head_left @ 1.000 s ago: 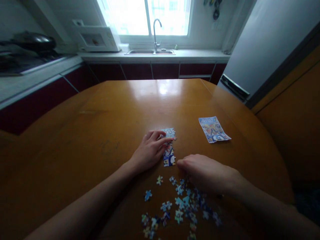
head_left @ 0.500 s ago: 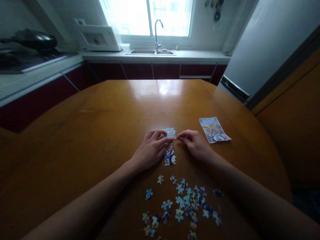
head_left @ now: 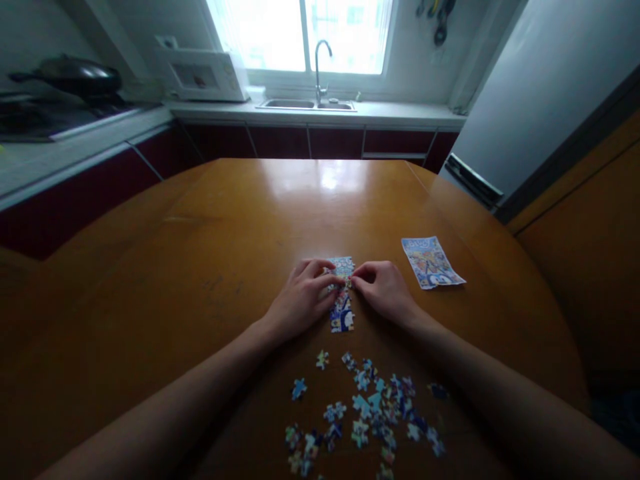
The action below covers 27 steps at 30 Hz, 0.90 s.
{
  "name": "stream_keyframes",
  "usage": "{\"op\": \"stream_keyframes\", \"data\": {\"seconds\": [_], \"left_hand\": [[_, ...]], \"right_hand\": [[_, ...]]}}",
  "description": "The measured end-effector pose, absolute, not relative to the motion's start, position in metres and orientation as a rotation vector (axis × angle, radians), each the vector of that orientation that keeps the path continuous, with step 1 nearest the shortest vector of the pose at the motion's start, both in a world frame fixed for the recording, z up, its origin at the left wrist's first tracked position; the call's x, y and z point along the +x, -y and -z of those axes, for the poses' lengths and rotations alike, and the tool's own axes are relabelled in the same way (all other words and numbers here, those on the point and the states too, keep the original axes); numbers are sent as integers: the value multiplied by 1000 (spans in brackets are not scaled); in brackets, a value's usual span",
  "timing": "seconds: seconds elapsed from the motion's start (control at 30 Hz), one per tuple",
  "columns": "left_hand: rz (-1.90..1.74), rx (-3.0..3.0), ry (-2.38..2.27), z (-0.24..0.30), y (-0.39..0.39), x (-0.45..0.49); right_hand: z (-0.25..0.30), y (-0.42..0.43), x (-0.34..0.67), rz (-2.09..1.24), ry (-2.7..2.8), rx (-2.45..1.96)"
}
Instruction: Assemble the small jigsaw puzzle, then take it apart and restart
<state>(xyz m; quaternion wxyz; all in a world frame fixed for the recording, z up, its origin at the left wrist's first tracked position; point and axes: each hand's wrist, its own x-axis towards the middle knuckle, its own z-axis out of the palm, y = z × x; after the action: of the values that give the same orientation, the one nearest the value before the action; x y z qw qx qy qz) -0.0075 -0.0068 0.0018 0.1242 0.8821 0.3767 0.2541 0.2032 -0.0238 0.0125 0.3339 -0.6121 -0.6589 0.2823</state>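
A partly joined jigsaw puzzle (head_left: 342, 320) forms a narrow upright strip on the wooden table. My left hand (head_left: 306, 293) lies over its left side with the fingers stretched across it, hiding part of the picture. At the strip's right edge, my right hand (head_left: 385, 291) pinches a small puzzle piece (head_left: 349, 283) between thumb and forefinger, touching or very close to the joined pieces. Nearer to me lies a scattered heap of loose puzzle pieces (head_left: 376, 403).
A creased picture sheet (head_left: 433, 262) lies to the right on the table (head_left: 200, 240). Apart from the heap are a blue piece (head_left: 299, 388) and a yellowish piece (head_left: 323, 360). Beyond the table stand a counter with a sink (head_left: 289, 104) and a fridge (head_left: 530, 87).
My right hand has moved slightly left, bringing the pinched piece to the strip's right edge. My left hand stays on the strip. The whole view has shifted a little.
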Motion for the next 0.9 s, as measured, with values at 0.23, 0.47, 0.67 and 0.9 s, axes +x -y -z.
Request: {"op": "stream_keyframes", "data": {"seconds": [0.23,0.47,0.67,0.9], "left_hand": [[-742,2577,-1087,0,7,-8],[-744,2596,-1082,2,7,-8],[-738,2598,-1078,-1,7,-7],[-711,2540,-1100,-5,9,-6]], "right_hand": [[-14,22,199,-676,1725,-1681],[-18,26,196,-593,1788,-1753],[-14,25,199,-616,1736,-1701],[-8,26,217,-613,1689,-1509]]}}
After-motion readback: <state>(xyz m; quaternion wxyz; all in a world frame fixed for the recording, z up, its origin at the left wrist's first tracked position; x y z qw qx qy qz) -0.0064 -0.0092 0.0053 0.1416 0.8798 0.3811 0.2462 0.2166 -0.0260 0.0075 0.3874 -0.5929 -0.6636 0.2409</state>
